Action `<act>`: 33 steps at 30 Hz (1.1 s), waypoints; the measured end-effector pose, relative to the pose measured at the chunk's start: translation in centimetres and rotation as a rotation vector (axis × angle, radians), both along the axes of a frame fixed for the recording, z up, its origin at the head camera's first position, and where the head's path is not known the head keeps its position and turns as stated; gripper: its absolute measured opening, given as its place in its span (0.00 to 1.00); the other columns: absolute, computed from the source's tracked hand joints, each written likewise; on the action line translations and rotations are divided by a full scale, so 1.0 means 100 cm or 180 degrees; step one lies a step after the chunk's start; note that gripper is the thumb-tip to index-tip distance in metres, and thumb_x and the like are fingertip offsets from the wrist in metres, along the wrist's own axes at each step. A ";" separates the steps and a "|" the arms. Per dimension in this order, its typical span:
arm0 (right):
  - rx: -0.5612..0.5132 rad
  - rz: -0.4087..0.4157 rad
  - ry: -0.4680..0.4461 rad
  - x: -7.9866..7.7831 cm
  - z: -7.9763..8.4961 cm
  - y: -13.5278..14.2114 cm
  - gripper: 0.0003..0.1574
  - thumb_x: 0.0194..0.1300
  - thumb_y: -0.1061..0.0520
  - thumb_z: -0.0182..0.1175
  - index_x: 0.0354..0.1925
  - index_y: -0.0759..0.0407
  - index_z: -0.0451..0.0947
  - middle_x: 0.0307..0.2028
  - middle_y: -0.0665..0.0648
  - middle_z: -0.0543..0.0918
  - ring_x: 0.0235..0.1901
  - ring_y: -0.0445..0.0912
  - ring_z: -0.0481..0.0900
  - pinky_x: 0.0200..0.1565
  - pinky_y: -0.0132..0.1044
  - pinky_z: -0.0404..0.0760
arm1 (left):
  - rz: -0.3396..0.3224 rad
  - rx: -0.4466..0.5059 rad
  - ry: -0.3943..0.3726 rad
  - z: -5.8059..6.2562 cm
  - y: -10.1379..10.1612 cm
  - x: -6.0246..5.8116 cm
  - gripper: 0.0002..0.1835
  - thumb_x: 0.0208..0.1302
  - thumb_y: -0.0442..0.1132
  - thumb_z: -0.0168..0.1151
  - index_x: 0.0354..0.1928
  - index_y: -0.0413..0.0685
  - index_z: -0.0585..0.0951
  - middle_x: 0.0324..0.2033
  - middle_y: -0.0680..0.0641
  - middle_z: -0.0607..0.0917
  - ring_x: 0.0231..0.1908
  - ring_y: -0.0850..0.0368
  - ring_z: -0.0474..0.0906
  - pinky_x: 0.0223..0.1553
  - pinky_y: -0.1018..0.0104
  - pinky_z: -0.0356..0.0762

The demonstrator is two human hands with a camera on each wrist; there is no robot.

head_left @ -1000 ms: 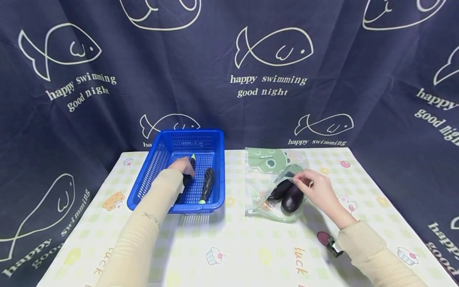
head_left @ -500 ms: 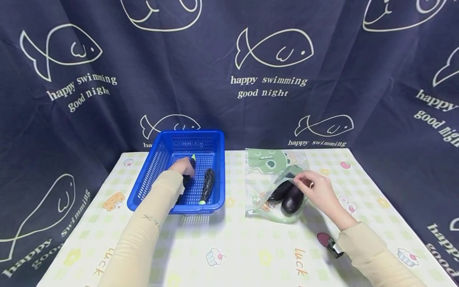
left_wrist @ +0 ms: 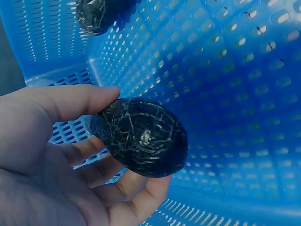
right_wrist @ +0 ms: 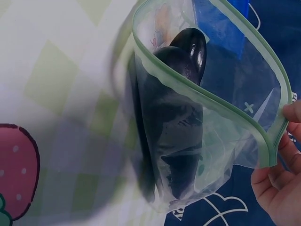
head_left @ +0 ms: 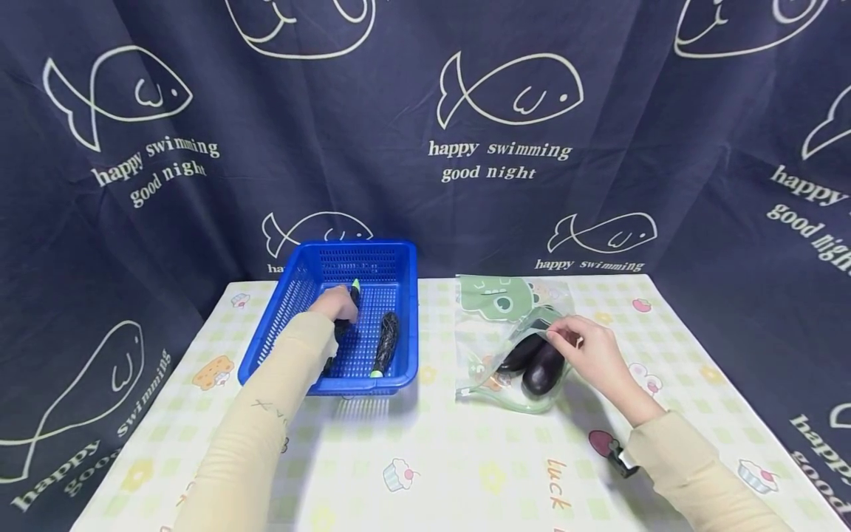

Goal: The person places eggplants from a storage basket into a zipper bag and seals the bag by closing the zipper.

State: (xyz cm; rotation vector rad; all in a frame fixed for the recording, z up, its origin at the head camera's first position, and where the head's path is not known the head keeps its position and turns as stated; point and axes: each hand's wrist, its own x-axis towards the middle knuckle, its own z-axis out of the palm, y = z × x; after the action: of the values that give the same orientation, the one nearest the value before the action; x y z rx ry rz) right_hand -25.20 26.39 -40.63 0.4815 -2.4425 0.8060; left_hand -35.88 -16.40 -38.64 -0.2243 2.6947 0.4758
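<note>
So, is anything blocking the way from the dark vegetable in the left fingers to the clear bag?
Yes: the right wall of the blue basket stands between the held vegetable and the bag; a second dark vegetable also lies on that side. Between basket and bag, nothing visible is in the way.

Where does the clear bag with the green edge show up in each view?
Head: right of centre, lying on the table; the clear bag has its edge pinched by the right hand.
Left wrist: not in it.
Right wrist: centre to right, mouth open.
Landmark shared by head and right wrist: the dark eggplants inside.
</note>
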 end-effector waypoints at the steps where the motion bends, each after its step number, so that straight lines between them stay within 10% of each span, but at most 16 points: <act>1: 0.0001 0.0000 0.0003 0.000 0.000 0.000 0.04 0.54 0.61 0.67 0.29 0.52 0.81 0.22 0.45 0.77 0.21 0.34 0.67 0.25 0.24 0.66 | -0.0015 -0.0024 0.0026 0.001 -0.001 0.000 0.41 0.55 0.38 0.62 0.68 0.33 0.56 0.61 0.30 0.68 0.58 0.39 0.69 0.55 0.50 0.72; 33: 0.0013 0.0061 0.0068 -0.002 0.001 -0.003 0.05 0.55 0.61 0.67 0.29 0.52 0.81 0.21 0.44 0.76 0.21 0.35 0.67 0.25 0.23 0.64 | -0.0161 -0.0150 0.0601 0.045 0.000 0.014 0.37 0.57 0.38 0.59 0.66 0.36 0.57 0.51 0.30 0.74 0.44 0.39 0.76 0.41 0.51 0.78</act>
State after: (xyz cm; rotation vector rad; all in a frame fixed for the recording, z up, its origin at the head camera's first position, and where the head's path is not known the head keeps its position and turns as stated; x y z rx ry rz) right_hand -25.37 26.10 -40.52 0.5131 -2.4237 0.7999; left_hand -34.52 -16.39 -34.11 -0.1293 2.8903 0.4386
